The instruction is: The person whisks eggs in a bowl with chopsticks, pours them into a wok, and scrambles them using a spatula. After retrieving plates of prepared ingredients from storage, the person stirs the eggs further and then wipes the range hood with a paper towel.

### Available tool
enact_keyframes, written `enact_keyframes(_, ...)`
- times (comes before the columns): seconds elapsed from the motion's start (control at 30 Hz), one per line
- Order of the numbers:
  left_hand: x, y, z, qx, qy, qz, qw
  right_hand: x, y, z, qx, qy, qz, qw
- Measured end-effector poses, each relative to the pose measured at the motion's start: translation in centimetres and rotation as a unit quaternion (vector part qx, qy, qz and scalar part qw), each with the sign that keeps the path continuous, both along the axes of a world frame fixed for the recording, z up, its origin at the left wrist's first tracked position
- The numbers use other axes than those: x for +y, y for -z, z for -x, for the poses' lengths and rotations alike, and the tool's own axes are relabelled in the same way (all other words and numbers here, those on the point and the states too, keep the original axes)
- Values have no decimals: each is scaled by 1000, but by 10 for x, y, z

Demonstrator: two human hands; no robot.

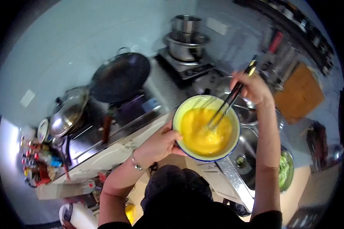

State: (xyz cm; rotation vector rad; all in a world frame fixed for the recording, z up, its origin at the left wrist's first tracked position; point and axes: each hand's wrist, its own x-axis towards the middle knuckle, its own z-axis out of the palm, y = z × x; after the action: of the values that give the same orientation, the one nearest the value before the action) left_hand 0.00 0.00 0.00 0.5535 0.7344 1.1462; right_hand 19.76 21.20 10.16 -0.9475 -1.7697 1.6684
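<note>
A white bowl with a dark blue rim (177, 142) is held up in front of my body, tilted toward the camera. Yellow beaten egg (197, 131) fills its lower part, with some froth near the chopsticks' tips. My left hand (167, 142) grips the bowl's left side, thumb over the rim and fingers underneath. Above the bowl's right side, my right hand (250, 87) is closed around dark chopsticks (237, 91). Their lower ends dip into the egg and are smeared by motion.
On the left stand a stove with a black wok (120, 78) and a lidded pan (69, 110). Stacked steel pots (187, 45) sit on a cooker behind the bowl. To the right are a sink (248, 137), a cutting board (300, 93) and a bowl of chopped greens (284, 171).
</note>
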Motion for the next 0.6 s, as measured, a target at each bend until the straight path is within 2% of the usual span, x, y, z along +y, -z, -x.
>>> enact_keyframes(0.03,2,-5,1,-20,3,-2,1000,9,-2,4,60,54,-10,997)
enact_keyframes(0.07,6,-11,5,-41,7,-11,999,13,-6,11,15,40,-13,999)
enact_keyframes(0.1,-24,-7,92,-13,-18,-4,1000,-12,13,101,-7,15,-5,1000)
enact_keyframes(0.13,-47,-7,98,-23,-51,37,998,-47,9,119,-55,-42,35,997)
enact_keyframes(0.17,-57,-17,120,2,-79,57,995,-53,9,143,-39,-89,24,995)
enact_keyframes(0.23,-51,-20,157,-18,-100,16,995,-22,-4,181,19,-31,-24,999)
enact_keyframes(0.27,-53,-24,178,13,-126,18,992,-13,5,213,115,26,-54,992)
enact_keyframes(0.3,-54,-26,195,36,-150,22,988,-21,2,233,115,26,-56,991)
enact_keyframes(0.37,-57,-26,227,57,-167,18,984,-40,-2,268,-11,-109,-33,993)
enact_keyframes(0.43,-63,-31,264,37,-213,-12,976,-26,-5,306,68,-108,-49,991)
enact_keyframes(0.47,-64,-33,282,67,-235,-22,969,-18,-10,323,118,-84,-14,989)
enact_keyframes(0.5,-65,-35,299,90,-261,-21,961,-9,-4,347,142,-21,-57,988)
enact_keyframes(0.57,-63,-44,329,89,-294,-19,952,-35,-17,374,120,-189,-24,974)
enact_keyframes(0.6,-64,-47,342,94,-282,-15,955,-46,-28,385,90,-216,-49,971)
